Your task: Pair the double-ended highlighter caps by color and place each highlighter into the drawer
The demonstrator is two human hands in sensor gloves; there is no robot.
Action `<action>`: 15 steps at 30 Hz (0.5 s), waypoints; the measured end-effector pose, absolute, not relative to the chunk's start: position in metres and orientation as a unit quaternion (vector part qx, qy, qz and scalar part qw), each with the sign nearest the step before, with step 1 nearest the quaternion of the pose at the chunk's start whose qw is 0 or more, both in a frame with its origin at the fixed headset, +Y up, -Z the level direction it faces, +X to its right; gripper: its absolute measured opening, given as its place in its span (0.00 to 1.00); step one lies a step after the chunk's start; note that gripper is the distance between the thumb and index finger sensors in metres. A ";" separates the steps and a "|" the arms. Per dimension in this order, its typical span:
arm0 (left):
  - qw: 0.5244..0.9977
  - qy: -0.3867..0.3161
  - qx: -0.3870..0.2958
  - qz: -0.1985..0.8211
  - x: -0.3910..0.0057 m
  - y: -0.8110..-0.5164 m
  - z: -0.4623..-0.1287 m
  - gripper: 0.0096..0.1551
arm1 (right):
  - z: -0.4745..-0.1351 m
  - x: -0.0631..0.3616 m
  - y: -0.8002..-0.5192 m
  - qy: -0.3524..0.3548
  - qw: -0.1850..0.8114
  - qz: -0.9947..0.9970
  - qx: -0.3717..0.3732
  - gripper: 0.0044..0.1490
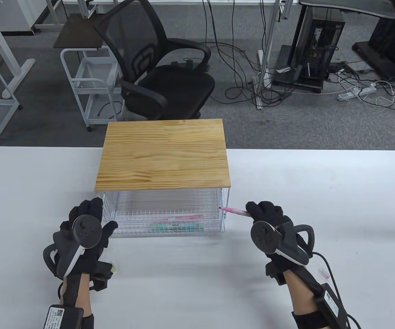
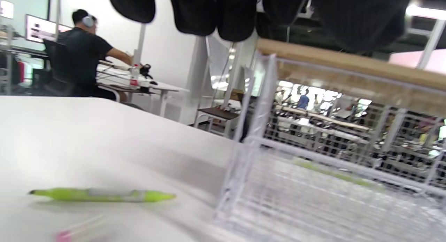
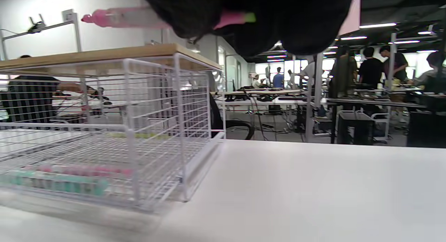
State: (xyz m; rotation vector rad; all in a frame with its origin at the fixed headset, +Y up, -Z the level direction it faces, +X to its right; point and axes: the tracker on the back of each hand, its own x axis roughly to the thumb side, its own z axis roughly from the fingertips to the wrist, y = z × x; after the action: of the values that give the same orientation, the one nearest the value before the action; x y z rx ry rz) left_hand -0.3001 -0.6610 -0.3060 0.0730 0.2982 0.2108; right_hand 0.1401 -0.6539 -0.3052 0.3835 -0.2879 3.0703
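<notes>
My right hand pinches an uncapped pink highlighter just right of the drawer, its tip pointing left at the drawer's right wall. In the right wrist view the same pink highlighter sticks out from under my fingers. The white wire drawer stands pulled out; a pink highlighter and a teal one lie inside. My left hand hovers at the drawer's left front corner and holds nothing. A yellow-green highlighter lies on the table under my left wrist.
The drawer belongs to a wire rack with a wooden top. One small pink cap lies on the table by my right forearm, another pink cap near the green highlighter. An office chair stands beyond the table.
</notes>
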 end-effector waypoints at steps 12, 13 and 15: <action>0.957 0.285 -0.051 0.037 -0.355 -0.719 -0.314 0.44 | -0.288 0.108 -0.655 -0.104 -0.008 0.978 0.182 0.34; 0.955 0.291 -0.053 0.032 -0.358 -0.723 -0.314 0.43 | -0.288 0.107 -0.656 -0.103 -0.011 0.978 0.182 0.34; 0.950 0.305 -0.062 0.029 -0.365 -0.733 -0.314 0.43 | -0.289 0.106 -0.658 -0.102 -0.015 0.978 0.183 0.34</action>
State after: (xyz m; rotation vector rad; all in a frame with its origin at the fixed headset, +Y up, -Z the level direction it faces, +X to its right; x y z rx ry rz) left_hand -0.3652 -0.7327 -0.3138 -0.1258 0.6209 0.0586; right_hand 0.1057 -0.6578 -0.2888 0.5819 -0.3235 3.1009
